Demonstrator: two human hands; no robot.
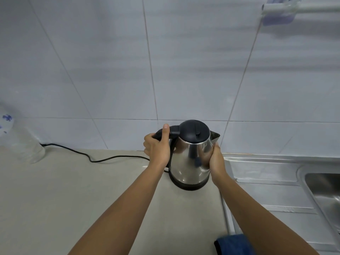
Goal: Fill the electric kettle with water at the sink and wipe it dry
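a wall of pale tiles (110, 70) fills most of what's in front of the person, and below it runs a beige countertop (55, 199), meeting a stainless steel drainboard (266, 172) on the right, with the corner of the sink basin (327, 196) at the far right edge. the electric kettle (191, 159), steel-bodied with a black lid shut on top, stands upright on its black base (189, 185) on the counter, right beside the drainboard's edge and close to the wall, spout pointing right. the left hand (158, 146) is wrapped around the black handle, thumb up along its top; the right hand (217, 159) is pressed against the kettle's side under the spout, fingers curled round the far side. a black power cord (95, 160) snakes from the left toward the base. a clear bottle (27, 150) stands blurred at the left edge. a dark blue cloth (231, 243) lies at the bottom, by the right forearm.
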